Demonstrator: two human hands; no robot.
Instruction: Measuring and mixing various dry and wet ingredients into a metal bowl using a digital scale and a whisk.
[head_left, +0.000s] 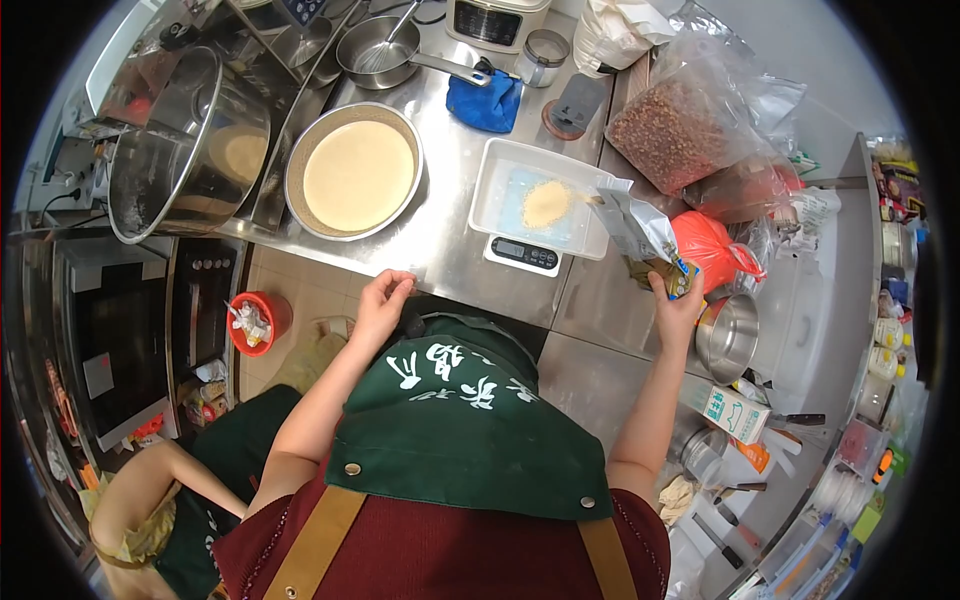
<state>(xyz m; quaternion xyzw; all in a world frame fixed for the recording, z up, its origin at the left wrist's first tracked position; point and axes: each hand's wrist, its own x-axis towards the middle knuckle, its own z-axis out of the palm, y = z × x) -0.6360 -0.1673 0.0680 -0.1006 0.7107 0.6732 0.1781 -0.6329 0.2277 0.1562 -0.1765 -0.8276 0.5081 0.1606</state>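
Note:
My right hand (pixel 679 305) grips the lower end of a silver foil pouch (pixel 632 228), its top tilted left over a white plastic tub (pixel 487 205). In the tub lies a small heap of tan granules (pixel 547 204). A kitchen scale (pixel 522 254) with a dark display sits under the tub. Near the counter's front edge, my left hand (pixel 385 302) is loosely closed, thumb against the fingers, and nothing shows in it. Beyond it stands a round metal bowl (pixel 415 205) of smooth pale batter (pixel 358 177).
A saucepan (pixel 372 58) with a whisk stands at the back, near a blue cloth (pixel 484 101). A large steel mixing bowl (pixel 122 185) is at left. Bags of reddish bits (pixel 665 140), a red bag (pixel 712 245) and a steel bowl (pixel 727 335) crowd the right. Another person (pixel 165 480) is at lower left.

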